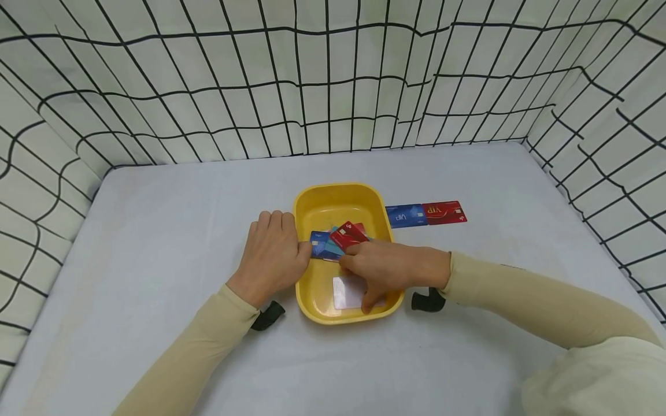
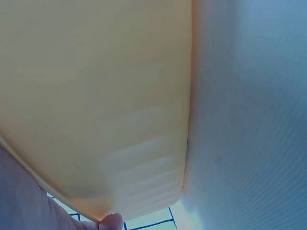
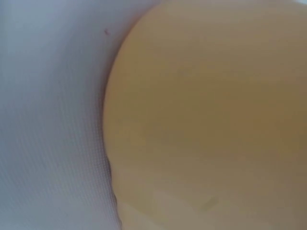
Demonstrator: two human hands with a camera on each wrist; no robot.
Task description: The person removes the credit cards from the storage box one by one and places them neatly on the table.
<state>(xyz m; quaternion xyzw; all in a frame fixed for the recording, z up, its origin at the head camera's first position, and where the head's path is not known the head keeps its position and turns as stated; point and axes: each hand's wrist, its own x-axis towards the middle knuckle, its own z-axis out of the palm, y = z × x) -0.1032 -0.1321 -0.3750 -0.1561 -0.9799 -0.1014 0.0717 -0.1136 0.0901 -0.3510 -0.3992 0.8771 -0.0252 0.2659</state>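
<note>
A yellow plastic tray sits between both hands. My left hand grips its left rim, thumb over the edge beside the cards; in the left wrist view a fingertip shows at the rim. My right hand reaches into the tray over the right rim, fingers bent down by the card pile. Its thumb lies over a pale card on the tray floor; I cannot tell whether it pinches that card. In the pile, a red card overlaps light-blue and blue cards. The right wrist view shows only the tray's outer wall and the cloth.
Right of the tray, a blue VIP card and a red VIP card lie end to end on the white cloth. Black wire grid panels stand along the back and both sides. Black wrist devices hang under the sleeves.
</note>
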